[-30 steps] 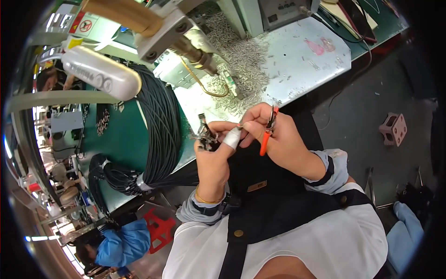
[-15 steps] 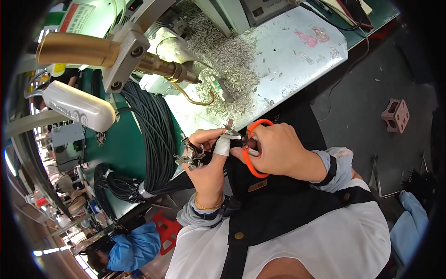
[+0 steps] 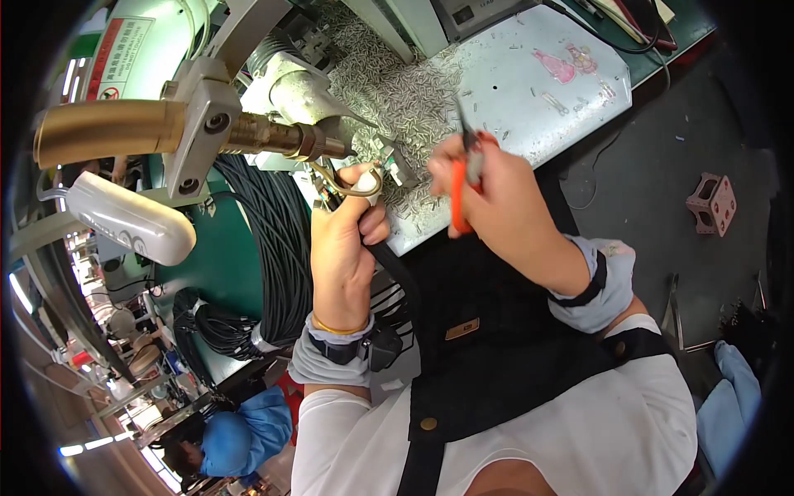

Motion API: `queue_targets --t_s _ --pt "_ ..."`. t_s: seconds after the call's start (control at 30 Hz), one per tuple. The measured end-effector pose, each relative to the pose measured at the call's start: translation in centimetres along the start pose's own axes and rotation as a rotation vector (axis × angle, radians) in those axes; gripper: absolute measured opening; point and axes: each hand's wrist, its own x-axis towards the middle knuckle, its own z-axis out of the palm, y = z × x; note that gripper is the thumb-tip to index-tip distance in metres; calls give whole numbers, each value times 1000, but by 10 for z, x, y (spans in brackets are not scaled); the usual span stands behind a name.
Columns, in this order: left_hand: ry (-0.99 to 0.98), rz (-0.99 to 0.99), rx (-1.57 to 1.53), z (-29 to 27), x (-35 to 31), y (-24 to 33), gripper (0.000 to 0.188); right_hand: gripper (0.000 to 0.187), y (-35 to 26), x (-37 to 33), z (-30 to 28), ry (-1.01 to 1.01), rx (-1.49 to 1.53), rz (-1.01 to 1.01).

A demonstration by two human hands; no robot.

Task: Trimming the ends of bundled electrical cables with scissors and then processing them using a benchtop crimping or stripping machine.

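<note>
One pointed, orange-handled metal tool (image 3: 457,197) juts from the right hand (image 3: 503,192).

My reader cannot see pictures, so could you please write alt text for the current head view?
A person's right hand holds an orange-handled tool, blurred, by a pale worktop; the left hand holds small metal parts near a machine's nozzle. Metal pieces lie heaped beyond the hands, and a black cable coil lies to the left.

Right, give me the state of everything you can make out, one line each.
Left hand: curled, holding small metal parts
Right hand: closed on scissors
Scissors: held, blurred; open or shut unclear
Black cables: coiled, bundled with tape
Metal bits: loose, heaped on the table
Brass-coloured tube: clamped in a bracket
</note>
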Motion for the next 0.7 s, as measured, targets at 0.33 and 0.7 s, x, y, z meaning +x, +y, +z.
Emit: queue_targets --t_s 0.33,0.7 --pt "-29 -21 32 -10 11 7 17 23 -5 35 8 -56 -211 -112" --pt "46 72 117 -3 5 5 25 23 -4 35 10 -55 -240 -102"
